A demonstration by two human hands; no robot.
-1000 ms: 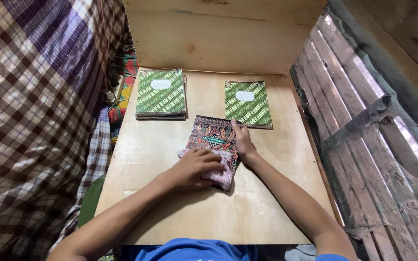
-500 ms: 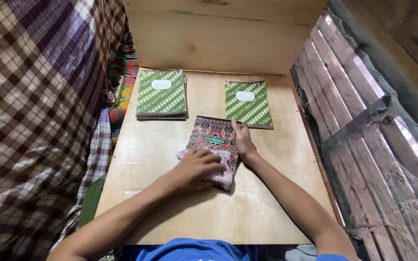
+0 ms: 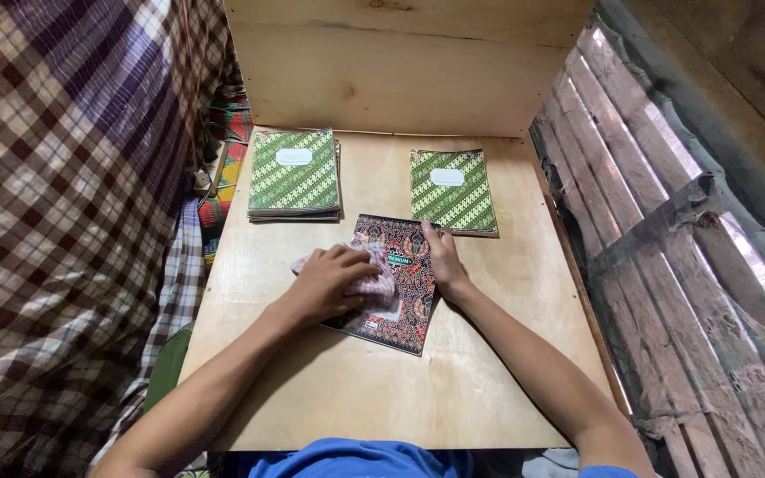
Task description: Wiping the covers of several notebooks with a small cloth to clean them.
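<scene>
- A person seated at a pale wooden desk (image 3: 489,372) works over a dark patterned notebook (image 3: 400,305) lying flat near the desk's middle, the two bare forearms reaching in from the near edge.
- The left hand (image 3: 328,281), fingers curled and pressed down, bunches a pinkish cloth (image 3: 374,285) against the notebook's left half; the cloth pokes out on either side of the knuckles.
- The right hand (image 3: 442,257) lies flat on the notebook's upper right edge, fingers together and extended, pinning the cover to the desk rather than gripping it.
- The notebook's long axis runs away from the person, tilted slightly so the far end leans left; the bare part of the cover lies toward the person and to the right of the cloth-holding hand.
- Beyond the notebook, toward the back panel, a stack of green patterned notebooks (image 3: 295,173) sits to the left, apart from it; a second green notebook (image 3: 452,190) lies to the right, just beside the right hand's fingertips.
- A plaid cloth (image 3: 64,221) hangs left of the desk; a slatted wooden wall (image 3: 666,221) stands to its right.
</scene>
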